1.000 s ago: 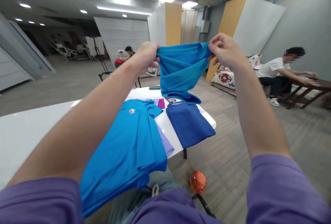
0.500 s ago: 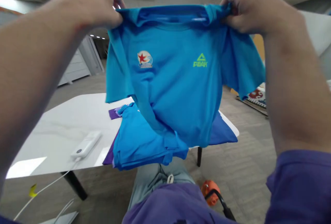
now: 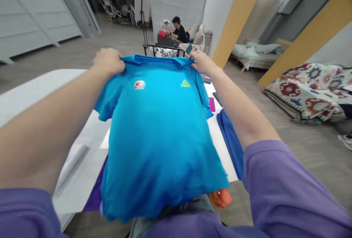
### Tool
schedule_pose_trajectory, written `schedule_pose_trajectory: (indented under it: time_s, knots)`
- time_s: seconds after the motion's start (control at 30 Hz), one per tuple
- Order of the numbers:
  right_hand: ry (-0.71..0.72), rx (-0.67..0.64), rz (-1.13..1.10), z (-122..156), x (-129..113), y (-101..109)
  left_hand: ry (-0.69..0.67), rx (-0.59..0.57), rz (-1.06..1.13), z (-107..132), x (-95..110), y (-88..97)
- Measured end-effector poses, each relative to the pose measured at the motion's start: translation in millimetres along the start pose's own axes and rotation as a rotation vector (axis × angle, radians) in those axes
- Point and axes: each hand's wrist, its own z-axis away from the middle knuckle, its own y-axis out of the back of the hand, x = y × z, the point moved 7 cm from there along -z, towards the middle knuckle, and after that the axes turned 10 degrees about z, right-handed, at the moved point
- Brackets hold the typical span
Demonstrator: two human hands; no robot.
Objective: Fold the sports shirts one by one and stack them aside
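White tabletop (image 3: pixel 66 80) reaches from the left edge of the frame to beyond its middle, and over it, in the centre, we hold a blue T-shirt (image 3: pixel 162 128) by the shoulders. Our left hand (image 3: pixel 108 62) has its fingers closed on one shoulder; our right hand (image 3: pixel 205 62) pinches the other between fingertips and thumb. Half a second ago the shirt hung high before us, its lower front bunched; now we have brought it down and tilted it, so the body slopes towards us with its hem near the bottom of the frame. That leaves the front spread much flatter, with the round badge (image 3: pixel 139 84) and green logo (image 3: pixel 185 83) both showing. We cannot tell how much of it rests on anything. Just beyond the shirt, purple cloth (image 3: pixel 96 190) shows at lower left and dark blue cloth (image 3: pixel 231 139) at right, with an orange object (image 3: pixel 221 197) below the tabletop's edge. Farther off, a seated person (image 3: pixel 180 32) is at upper centre and a patterned couch (image 3: pixel 310 91) at right.
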Motion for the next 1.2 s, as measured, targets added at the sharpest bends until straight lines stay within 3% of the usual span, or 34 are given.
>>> schedule_pose_trajectory:
  time_s: [0.1, 0.17, 0.23, 0.3, 0.4, 0.5, 0.57, 0.67, 0.77, 0.87, 0.97, 1.07, 1.2]
  knots:
    - [-0.075, -0.158, -0.027, -9.6, 31.7, -102.1, 0.114, -0.064, -0.019, -28.4, -25.1, -96.7]
    - [-0.134, -0.253, -0.017, 6.6, 76.6, -146.7, 0.068, -0.102, -0.009, -34.6, -16.1, -147.1]
    - [-0.201, -0.336, -0.002, 38.8, 134.9, -172.8, -0.014, -0.145, 0.013, -35.2, 12.2, -188.0]
    - [-0.279, -0.421, 0.016, 83.8, 195.6, -185.6, -0.121, -0.193, 0.047, -29.1, 59.2, -223.2]
    - [-0.411, -0.601, 0.019, 166.0, 269.7, -195.8, -0.311, -0.284, 0.116, 3.5, 156.2, -272.4]
    - [-0.482, -0.798, -0.021, 246.6, 309.5, -208.0, -0.484, -0.390, 0.181, 65.5, 260.1, -320.2]
    - [-0.486, -0.835, -0.012, 287.4, 322.4, -214.1, -0.517, -0.498, 0.215, 111.1, 315.6, -354.6]
    - [-0.478, -0.780, 0.073, 329.1, 333.0, -217.6, -0.482, -0.641, 0.225, 164.3, 367.3, -402.1]
    - [-0.509, -0.710, 0.042, 359.1, 337.1, -216.3, -0.431, -0.720, 0.210, 190.6, 387.5, -432.1]
    - [-0.577, -0.562, -0.110, 378.8, 339.5, -201.5, -0.375, -0.774, 0.251, 199.3, 392.5, -438.6]
    - [-0.660, -0.379, -0.287, 392.6, 343.6, -167.8, -0.377, -0.744, 0.318, 202.7, 399.6, -414.9]
    - [-0.711, -0.200, -0.507, 405.0, 345.2, -113.0, -0.461, -0.626, 0.378, 209.2, 415.7, -361.1]
    - [-0.687, 0.050, -0.715, 424.9, 335.1, -4.7, -0.595, -0.417, 0.520, 228.4, 447.1, -257.4]
